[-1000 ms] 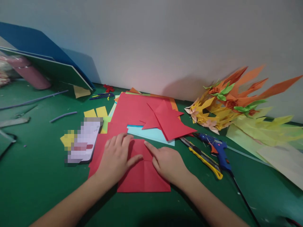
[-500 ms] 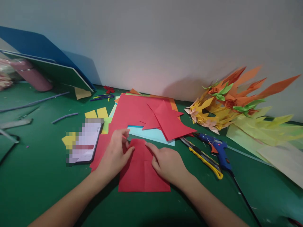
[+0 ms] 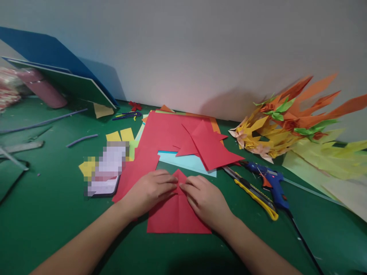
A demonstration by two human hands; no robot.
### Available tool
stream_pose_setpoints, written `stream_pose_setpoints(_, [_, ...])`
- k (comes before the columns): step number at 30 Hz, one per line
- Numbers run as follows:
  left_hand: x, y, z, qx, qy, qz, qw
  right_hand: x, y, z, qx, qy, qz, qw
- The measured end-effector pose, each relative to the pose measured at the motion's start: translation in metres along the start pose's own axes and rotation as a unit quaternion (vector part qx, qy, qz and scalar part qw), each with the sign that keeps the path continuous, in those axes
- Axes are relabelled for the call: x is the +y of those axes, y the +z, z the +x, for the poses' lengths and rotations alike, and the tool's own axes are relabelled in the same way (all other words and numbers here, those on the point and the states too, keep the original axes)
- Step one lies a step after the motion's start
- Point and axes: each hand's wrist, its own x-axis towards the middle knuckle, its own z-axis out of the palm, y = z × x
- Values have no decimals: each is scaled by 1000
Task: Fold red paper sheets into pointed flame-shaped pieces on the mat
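Observation:
A red sheet of paper (image 3: 179, 220) lies on the green table in front of me, with a crease down its middle and its far end folded to a point. My left hand (image 3: 151, 190) is on its far left side, fingers together and pressing the folded flap toward the centre crease. From the other side my right hand (image 3: 207, 198) does the same, its bent fingertips pressing the right flap. The two sets of fingertips almost meet near the tip and hide part of the folds.
Red paper sheets (image 3: 169, 130) and a light blue piece (image 3: 189, 163) lie beyond. A phone (image 3: 110, 168) is at left. At right are a yellow utility knife (image 3: 255, 194), a blue glue gun (image 3: 275, 183) and orange paper flowers (image 3: 298, 114). A pink bottle (image 3: 43, 88) leans behind.
The far end of the red paper has gone from blunt to pointed as its corners were folded inward. Both hands have moved closer together over the centre crease. The view has shifted slightly.

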Motion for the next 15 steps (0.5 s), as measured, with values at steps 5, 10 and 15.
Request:
stream_pose_setpoints(5, [-1,1,1,-66,-4,-57,996,4,-1,-1,1,-20,28,999])
stream_pose_setpoints(10, [-3,2,0,-68,-3,-66,996,1,-4,-5,12,-36,7,999])
stream_pose_setpoints(15, [-4,3,-1,-66,13,-34,997,-4,-3,-13,35,-49,-45,997])
